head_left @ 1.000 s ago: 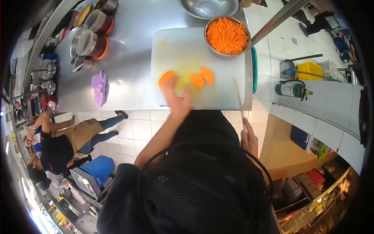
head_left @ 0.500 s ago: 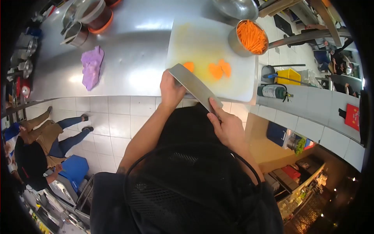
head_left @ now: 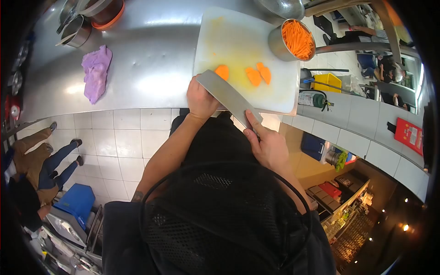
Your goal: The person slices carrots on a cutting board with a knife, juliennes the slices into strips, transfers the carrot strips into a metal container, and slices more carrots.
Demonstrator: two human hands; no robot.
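Observation:
A wide-bladed knife (head_left: 229, 97) slants across the front edge of the white cutting board (head_left: 236, 36). My right hand (head_left: 267, 144) is closed round its handle end, with a finger along the blade. Behind the blade's far end is my left hand (head_left: 200, 99), its fingers curled and partly hidden, so what they hold cannot be made out. An orange carrot piece (head_left: 222, 72) lies on the board just beyond the blade. Farther right are a cut piece (head_left: 252, 76) and another piece (head_left: 264, 73). Carrot strips (head_left: 298, 40) fill a metal bowl (head_left: 278, 45) at the board's right corner.
A purple cloth (head_left: 96, 73) lies on the steel table (head_left: 146, 87) at left. Beyond it stand a metal pot (head_left: 79, 34) and a container (head_left: 101, 13). Another metal bowl (head_left: 282, 7) is at the back. People stand at far left, near a blue bin (head_left: 75, 201).
The right hand has come in from the side with the knife, and the blade now lies by my left hand, which has drawn back from the carrot pieces to the board's edge.

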